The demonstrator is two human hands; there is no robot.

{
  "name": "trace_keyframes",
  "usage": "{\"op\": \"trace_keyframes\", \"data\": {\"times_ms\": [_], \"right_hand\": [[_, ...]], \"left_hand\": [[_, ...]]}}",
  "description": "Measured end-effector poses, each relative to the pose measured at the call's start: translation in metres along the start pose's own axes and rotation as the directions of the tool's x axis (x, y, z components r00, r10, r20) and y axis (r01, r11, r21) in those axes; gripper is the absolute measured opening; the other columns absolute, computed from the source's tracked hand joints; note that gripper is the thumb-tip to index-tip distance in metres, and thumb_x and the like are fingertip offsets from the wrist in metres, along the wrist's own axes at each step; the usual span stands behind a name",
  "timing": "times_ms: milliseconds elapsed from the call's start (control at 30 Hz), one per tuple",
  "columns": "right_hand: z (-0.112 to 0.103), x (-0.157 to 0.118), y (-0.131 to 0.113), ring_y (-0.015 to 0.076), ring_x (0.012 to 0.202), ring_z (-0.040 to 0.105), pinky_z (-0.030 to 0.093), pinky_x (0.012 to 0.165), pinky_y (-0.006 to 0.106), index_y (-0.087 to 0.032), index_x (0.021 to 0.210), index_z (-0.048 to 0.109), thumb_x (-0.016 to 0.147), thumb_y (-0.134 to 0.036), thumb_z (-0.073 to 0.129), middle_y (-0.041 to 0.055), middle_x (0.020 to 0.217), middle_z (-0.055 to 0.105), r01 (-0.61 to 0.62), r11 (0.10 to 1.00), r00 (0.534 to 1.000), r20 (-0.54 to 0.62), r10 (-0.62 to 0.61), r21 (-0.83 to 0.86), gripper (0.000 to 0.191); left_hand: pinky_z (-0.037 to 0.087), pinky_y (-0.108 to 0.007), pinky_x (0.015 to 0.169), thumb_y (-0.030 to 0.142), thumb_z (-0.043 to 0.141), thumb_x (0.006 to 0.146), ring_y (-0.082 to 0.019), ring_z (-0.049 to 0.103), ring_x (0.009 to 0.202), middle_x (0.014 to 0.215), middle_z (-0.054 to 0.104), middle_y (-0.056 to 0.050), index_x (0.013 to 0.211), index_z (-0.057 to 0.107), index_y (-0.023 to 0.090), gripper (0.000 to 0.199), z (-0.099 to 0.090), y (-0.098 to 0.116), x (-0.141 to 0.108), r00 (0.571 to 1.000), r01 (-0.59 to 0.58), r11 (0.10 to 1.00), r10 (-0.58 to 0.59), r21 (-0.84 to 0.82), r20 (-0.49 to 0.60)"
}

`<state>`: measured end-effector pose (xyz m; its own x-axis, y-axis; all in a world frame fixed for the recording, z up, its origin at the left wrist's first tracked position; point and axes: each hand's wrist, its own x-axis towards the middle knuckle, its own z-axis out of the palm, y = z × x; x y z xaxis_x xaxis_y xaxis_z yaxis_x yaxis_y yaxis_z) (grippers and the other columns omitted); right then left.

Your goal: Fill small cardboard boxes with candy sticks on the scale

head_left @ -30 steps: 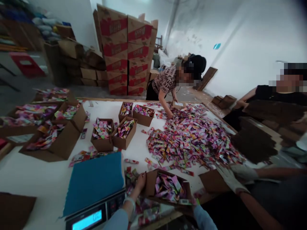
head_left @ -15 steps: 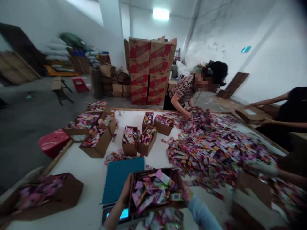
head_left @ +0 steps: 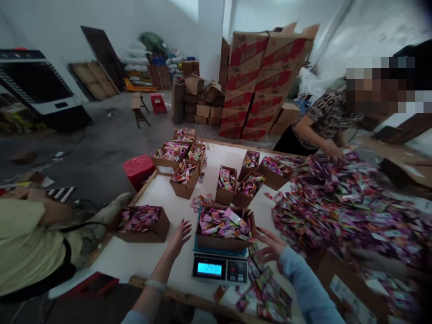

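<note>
A cardboard box (head_left: 224,243) full of pink and purple packets sits on a digital scale (head_left: 220,269), whose display is lit blue. Left of the box, my left hand (head_left: 180,235) hovers with its fingers spread, touching nothing. On the other side, my right hand (head_left: 270,243) is open beside the box's right edge, its fingertips close to the cardboard; whether they touch it I cannot tell. Loose packets (head_left: 266,288) lie to the right of the scale and below my right hand.
Several filled boxes (head_left: 185,185) stand farther back on the white table (head_left: 148,191). A large heap of packets (head_left: 340,202) covers the right side, where a person (head_left: 324,121) bends over it. Another person (head_left: 30,234) sits at the left, near a filled box (head_left: 158,230).
The filled box came down from between my hands onto the scale, and both hands let go and opened. The view swung to the left, bringing the seated person in.
</note>
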<state>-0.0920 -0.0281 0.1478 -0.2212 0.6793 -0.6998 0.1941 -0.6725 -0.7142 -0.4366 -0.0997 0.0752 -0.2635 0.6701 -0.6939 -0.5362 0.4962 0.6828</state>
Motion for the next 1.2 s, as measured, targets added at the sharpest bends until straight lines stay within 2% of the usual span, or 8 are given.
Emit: {"op": "trace_keyframes", "data": {"times_ms": [67,167,300,433,600,867,1033,1200], "right_hand": [[-0.017,-0.012,-0.003,0.0233,0.073,0.069,0.054,0.065,0.040,-0.026,0.131,0.037,0.065,-0.041,0.066,0.0163,0.136,0.047,-0.026,0.996,0.999,-0.027,0.028,0.089,0.073],[-0.033,-0.021,-0.007,0.0203,0.071,0.069,0.054,0.062,0.034,-0.024,0.126,0.040,0.066,-0.033,0.064,0.0179,0.134,0.049,-0.037,0.983,0.980,-0.185,0.071,0.182,0.065],[-0.036,-0.018,-0.009,0.0190,0.065,0.068,0.054,0.063,0.035,-0.021,0.119,0.045,0.069,-0.025,0.061,0.0187,0.122,0.060,0.011,0.969,0.960,-0.274,0.059,0.246,0.053],[-0.028,-0.012,-0.012,0.0213,0.069,0.069,0.054,0.066,0.037,-0.022,0.112,0.051,0.069,-0.027,0.063,0.0134,0.106,0.068,0.031,0.979,0.983,-0.184,0.007,0.201,0.045],[-0.019,-0.003,-0.014,0.0199,0.068,0.069,0.054,0.066,0.036,-0.023,0.109,0.054,0.067,-0.031,0.068,0.0108,0.102,0.069,0.025,0.992,0.993,-0.114,-0.011,0.122,0.045],[-0.022,0.014,-0.008,0.0166,0.063,0.067,0.053,0.058,0.032,-0.022,0.113,0.053,0.069,-0.036,0.064,0.0129,0.106,0.067,0.135,0.990,0.961,-0.245,-0.124,0.028,0.047],[-0.024,0.024,-0.011,0.0182,0.064,0.067,0.052,0.060,0.033,-0.023,0.109,0.054,0.067,-0.041,0.063,0.0128,0.104,0.066,0.162,0.987,0.962,-0.222,-0.157,0.005,0.046],[-0.029,0.045,-0.016,0.0152,0.062,0.066,0.051,0.062,0.033,-0.024,0.108,0.051,0.068,-0.042,0.061,0.0101,0.101,0.067,0.189,0.981,0.955,-0.226,-0.193,-0.041,0.045]], "left_hand": [[0.041,-0.037,0.096,0.039,0.042,0.085,-0.024,0.048,0.122,0.136,0.049,-0.017,0.120,0.050,0.016,0.043,-0.025,-0.004,-0.003,0.997,0.006,1.000,-0.009,-0.031,-0.073],[0.044,-0.037,0.092,0.035,0.048,0.083,-0.023,0.055,0.115,0.128,0.056,-0.016,0.109,0.055,0.017,0.032,-0.058,-0.011,-0.012,0.987,0.030,0.997,-0.040,-0.064,-0.159],[0.046,-0.035,0.090,0.029,0.047,0.084,-0.021,0.057,0.113,0.128,0.056,-0.015,0.102,0.055,0.019,0.023,-0.081,-0.018,-0.021,0.971,0.037,0.995,-0.058,-0.092,-0.234],[0.046,-0.036,0.091,0.030,0.048,0.084,-0.022,0.059,0.111,0.125,0.058,-0.017,0.101,0.056,0.018,0.023,-0.078,-0.024,-0.026,0.974,0.019,0.993,-0.045,-0.118,-0.222],[0.045,-0.038,0.092,0.030,0.048,0.083,-0.023,0.060,0.109,0.125,0.058,-0.017,0.103,0.056,0.018,0.025,-0.061,-0.028,-0.032,0.988,0.002,0.991,-0.022,-0.130,-0.150],[0.047,-0.036,0.091,0.030,0.047,0.084,-0.022,0.059,0.110,0.127,0.057,-0.018,0.106,0.056,0.017,0.028,-0.062,-0.034,-0.048,0.983,-0.034,0.989,0.006,-0.147,-0.185],[0.048,-0.035,0.088,0.029,0.051,0.082,-0.022,0.059,0.110,0.125,0.059,-0.016,0.104,0.057,0.018,0.025,-0.067,-0.044,-0.050,0.966,0.007,0.986,-0.050,-0.165,-0.254],[0.047,-0.035,0.091,0.030,0.048,0.083,-0.023,0.056,0.115,0.130,0.055,-0.017,0.108,0.055,0.017,0.029,-0.053,-0.043,-0.052,0.970,-0.023,0.984,-0.020,-0.176,-0.243]]}}
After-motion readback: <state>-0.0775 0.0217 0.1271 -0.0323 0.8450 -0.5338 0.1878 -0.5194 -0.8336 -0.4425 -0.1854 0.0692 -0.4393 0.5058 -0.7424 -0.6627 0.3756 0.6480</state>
